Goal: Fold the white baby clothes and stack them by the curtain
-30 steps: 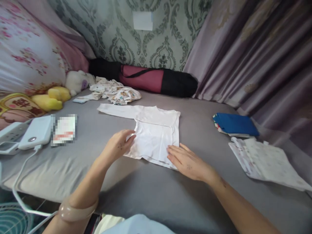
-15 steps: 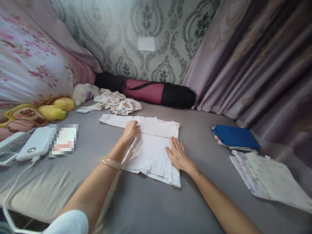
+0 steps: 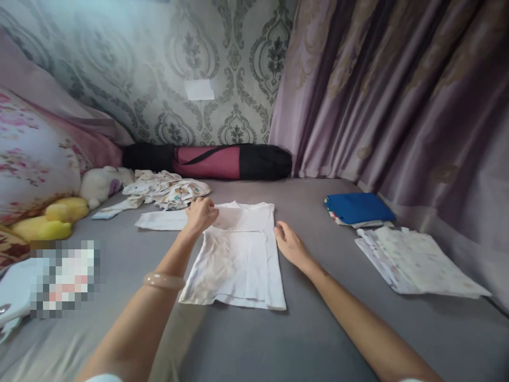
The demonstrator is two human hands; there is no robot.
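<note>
A white long-sleeved shirt lies on the grey bed sheet, with one sleeve stretched out to the left. Its right side is folded inward, and a horizontal fold edge crosses it below the neckline. My left hand hovers over the left shoulder, where that sleeve meets the body. Its fingers are loosely bent, and I see no cloth lifted in them. Just off the shirt's right edge is my right hand, open with slightly curved fingers and holding nothing.
Folded clothes, one blue and one pale patterned, lie at right. A crumpled patterned garment is at back left, before a black and maroon long bag. Plush toys and a white power bank are at left.
The view has turned right, so everything sits further left. My right hand has come off the shirt's right edge. My left hand has risen slightly over the shoulder, and the shirt lies flatter.
</note>
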